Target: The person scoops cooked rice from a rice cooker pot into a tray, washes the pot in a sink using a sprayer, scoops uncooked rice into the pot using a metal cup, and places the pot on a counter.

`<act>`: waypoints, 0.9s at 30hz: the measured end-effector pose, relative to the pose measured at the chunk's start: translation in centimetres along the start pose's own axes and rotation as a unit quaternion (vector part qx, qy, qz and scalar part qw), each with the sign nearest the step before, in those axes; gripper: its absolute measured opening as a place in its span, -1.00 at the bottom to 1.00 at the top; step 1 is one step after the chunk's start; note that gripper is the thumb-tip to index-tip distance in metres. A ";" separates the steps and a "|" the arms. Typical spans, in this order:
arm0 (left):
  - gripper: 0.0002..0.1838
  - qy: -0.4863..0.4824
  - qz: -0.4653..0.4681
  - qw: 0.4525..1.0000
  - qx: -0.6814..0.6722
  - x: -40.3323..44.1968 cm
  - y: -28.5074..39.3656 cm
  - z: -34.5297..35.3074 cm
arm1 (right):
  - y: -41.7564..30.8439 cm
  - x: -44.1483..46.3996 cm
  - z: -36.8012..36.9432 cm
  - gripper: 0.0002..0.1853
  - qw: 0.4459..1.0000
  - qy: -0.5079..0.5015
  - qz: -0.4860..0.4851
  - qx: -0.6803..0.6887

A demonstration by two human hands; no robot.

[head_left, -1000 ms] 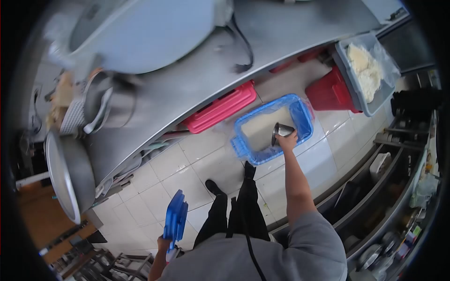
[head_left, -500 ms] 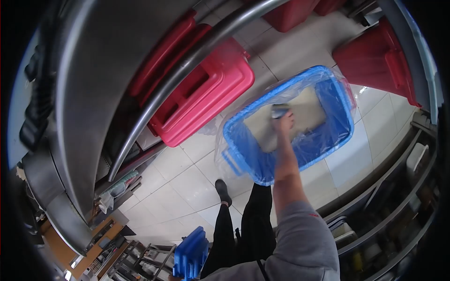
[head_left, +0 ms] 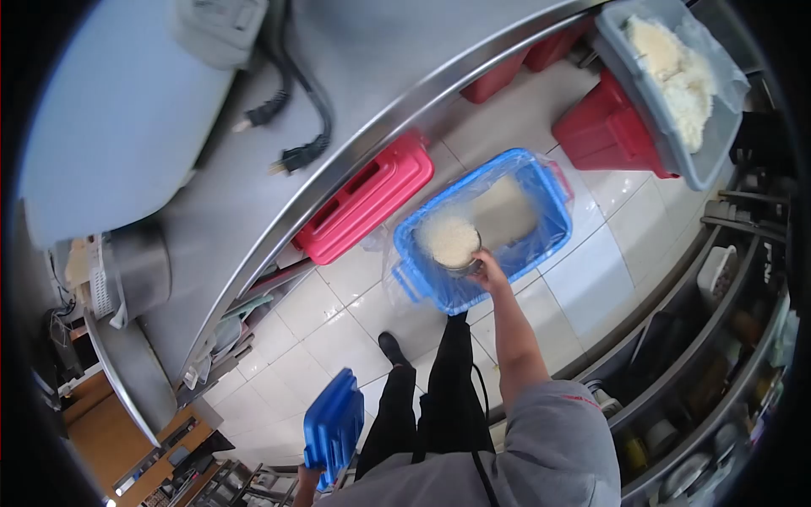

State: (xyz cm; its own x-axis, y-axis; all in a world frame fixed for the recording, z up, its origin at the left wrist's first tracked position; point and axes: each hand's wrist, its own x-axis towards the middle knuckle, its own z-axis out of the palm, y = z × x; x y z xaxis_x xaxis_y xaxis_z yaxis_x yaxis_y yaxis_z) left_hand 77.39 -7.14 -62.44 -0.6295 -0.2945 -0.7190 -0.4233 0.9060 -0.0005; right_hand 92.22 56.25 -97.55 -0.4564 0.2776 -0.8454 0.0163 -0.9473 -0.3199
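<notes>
My right hand (head_left: pixel 487 269) grips the rim of a round metal bowl (head_left: pixel 460 271), heaped with a pale, grainy food (head_left: pixel 454 240) that looks like rice or crumbs. The bowl is above the left part of a blue bin (head_left: pixel 553 188) on the floor. Clear plastic lines this bin, and a pale dry mass (head_left: pixel 507 207) lies inside it. Low at my left side, my left hand (head_left: pixel 309 477) holds a blue lid (head_left: pixel 334 422) by its edge; its fingers are partly hidden.
A steel counter edge (head_left: pixel 355 127) curves across the upper left, with power plugs (head_left: pixel 297 156) on top. Beneath it is a red lid (head_left: pixel 367 203). At upper right, a grey tub (head_left: pixel 652 101) with white food sits over a red bin (head_left: pixel 604 127). Shelves (head_left: pixel 676 338) line the right.
My right hand has lifted the bowl up from inside the bin and shifted left; it now shows full. My view has moved, bringing the grey tub and the counter top into sight.
</notes>
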 end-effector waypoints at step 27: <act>-0.61 0.020 0.068 0.997 0.005 5.9 -16.6 2.3 | 0.8 -42.5 67.6 -0.29 0.847 -0.451 -0.127 -0.252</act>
State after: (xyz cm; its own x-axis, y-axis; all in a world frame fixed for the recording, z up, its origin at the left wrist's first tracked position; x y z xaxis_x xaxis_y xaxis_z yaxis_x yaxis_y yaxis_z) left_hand 82.21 -23.24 -68.33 -0.7063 -0.1795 -0.6847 -0.3252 0.9415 0.0886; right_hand 51.50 32.85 -32.93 -0.9923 0.0115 -0.1231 0.0891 -0.6242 -0.7761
